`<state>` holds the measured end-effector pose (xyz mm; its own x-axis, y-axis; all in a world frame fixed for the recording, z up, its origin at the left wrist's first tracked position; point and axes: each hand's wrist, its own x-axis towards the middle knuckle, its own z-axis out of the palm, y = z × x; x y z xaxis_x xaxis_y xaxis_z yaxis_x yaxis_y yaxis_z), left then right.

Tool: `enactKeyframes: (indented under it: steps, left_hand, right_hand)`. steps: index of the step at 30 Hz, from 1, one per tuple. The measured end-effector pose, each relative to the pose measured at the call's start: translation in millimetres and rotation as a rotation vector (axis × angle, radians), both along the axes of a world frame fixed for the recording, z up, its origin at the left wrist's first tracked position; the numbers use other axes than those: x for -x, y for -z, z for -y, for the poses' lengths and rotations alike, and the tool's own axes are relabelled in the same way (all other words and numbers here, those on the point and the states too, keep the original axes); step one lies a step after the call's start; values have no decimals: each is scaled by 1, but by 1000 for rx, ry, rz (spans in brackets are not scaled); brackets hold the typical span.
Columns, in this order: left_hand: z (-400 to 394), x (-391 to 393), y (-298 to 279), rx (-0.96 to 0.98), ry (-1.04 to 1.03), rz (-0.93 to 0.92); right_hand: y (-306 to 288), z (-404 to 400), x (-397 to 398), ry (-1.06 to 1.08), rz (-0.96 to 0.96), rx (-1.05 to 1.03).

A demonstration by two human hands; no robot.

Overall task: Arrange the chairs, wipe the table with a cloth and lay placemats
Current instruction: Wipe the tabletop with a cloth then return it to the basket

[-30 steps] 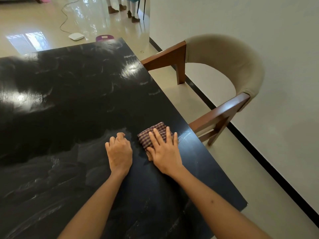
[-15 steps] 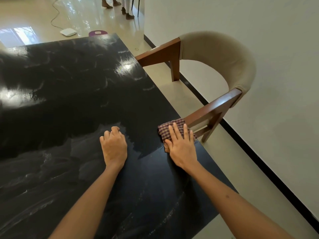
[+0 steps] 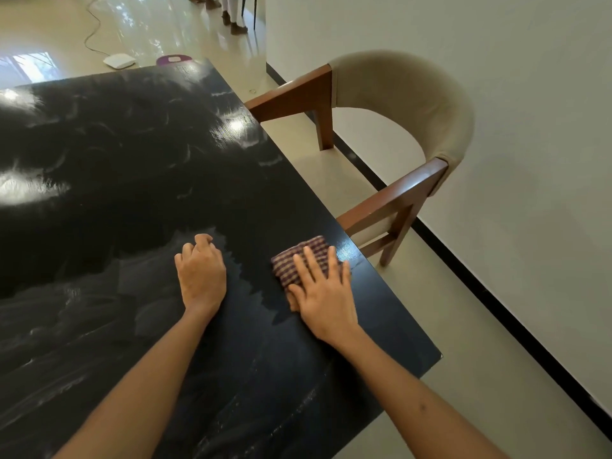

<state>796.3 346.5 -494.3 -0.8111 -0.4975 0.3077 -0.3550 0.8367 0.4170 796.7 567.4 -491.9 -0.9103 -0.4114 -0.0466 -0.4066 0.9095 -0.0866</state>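
Observation:
A black glossy table [image 3: 126, 180] fills the left and middle of the view, streaked with damp wipe marks. A folded checked cloth [image 3: 299, 261] lies near the table's right edge. My right hand [image 3: 323, 294] presses flat on the cloth, fingers spread over it. My left hand [image 3: 200, 274] rests on the tabletop to the cloth's left, fingers curled into a loose fist, holding nothing. A wooden chair [image 3: 407, 124] with a curved beige backrest stands at the table's right side, its armrests reaching toward the table edge. No placemats are in view.
A white wall [image 3: 513, 127] with a black skirting strip runs close behind the chair. On the shiny floor beyond the table lie a white device [image 3: 119, 60] with a cable and a purple object [image 3: 174, 59]. A person's feet [image 3: 231, 18] stand at the far top.
My right hand slid the cloth out to the table's right edge by the chair arm, then back a little to the left. My left hand stayed put.

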Motion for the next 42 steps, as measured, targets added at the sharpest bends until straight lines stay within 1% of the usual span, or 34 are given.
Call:
enactKeyframes:
  steps: [4, 7, 10, 13, 18, 22, 27, 31, 33, 40, 42]
  left_hand:
    - [-1, -2, -1, -28, 7, -19]
    - [-2, -3, -2, -29, 18, -28]
    - [-3, -3, -3, -32, 28, -36]
    - [-1, -5, -3, -29, 42, -37]
    - [-3, -6, 0, -13, 67, -27]
    - [-13, -18, -2, -25, 67, -20]
    - [-25, -44, -7, -66, -8, -24]
    - [-28, -68, -4, 59, -55, 37]
    - [-34, -83, -1, 105, -73, 74]
    - [-55, -124, 6, 120, -7, 98]
    - [-60, -133, 6, 106, -1, 94]
  right_hand:
    - [-2, -43, 14, 200, 16, -10]
    - [-1, -59, 16, 334, 65, 4]
    - [1, -59, 13, 371, 68, 5]
    - [1, -54, -1, 285, 7, 20]
    - [1, -25, -51, 75, -9, 111]
    - [5, -9, -81, -93, -34, 96]
    - [3, -9, -77, -139, -40, 122]
    - [2, -8, -73, -159, -30, 74]
    - [2, -21, -64, -107, -24, 59]
    - [4, -112, -30, 352, 47, 77]
    - [3, -122, -32, 411, 57, 89]
